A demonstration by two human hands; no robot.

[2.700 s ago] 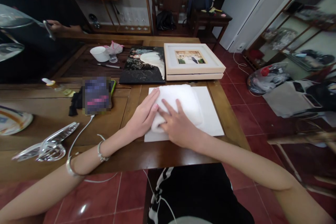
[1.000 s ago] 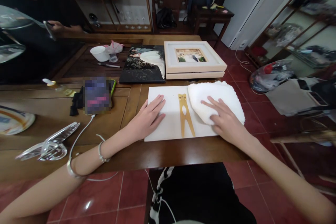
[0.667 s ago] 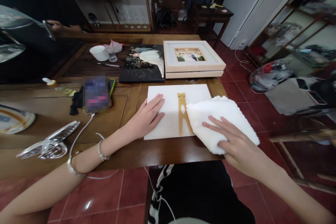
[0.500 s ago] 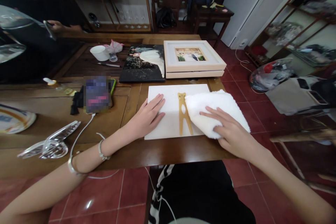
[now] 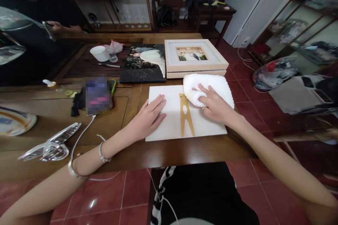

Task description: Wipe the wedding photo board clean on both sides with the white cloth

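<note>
A white rectangular board (image 5: 169, 130) lies on the wooden table near its front edge. On its middle is a tan, flat cat-like figure (image 5: 182, 119) with two long legs; whether it is loose or part of the board I cannot tell. My left hand (image 5: 146, 117) rests flat on the board's left side, fingers stretched out. Fluffy and white, a towel (image 5: 215, 81) covers the board's upper right part and touches the figure's head. My right hand (image 5: 218, 107) presses down on this towel, some fingers sunk into its folds, and grips it.
Behind the board lie a dark photo panel (image 5: 144, 66) and a pale picture frame (image 5: 171, 64). To the left are a phone (image 5: 114, 86), a dropper bottle (image 5: 60, 89), a shiny silver object (image 5: 56, 144) and a white cable (image 5: 76, 137). A person's hand (image 5: 59, 28) shows at the far left.
My right hand has moved the towel up and to the left, away from the front edge, uncovering the board's lower right corner. My left hand stays in place.
</note>
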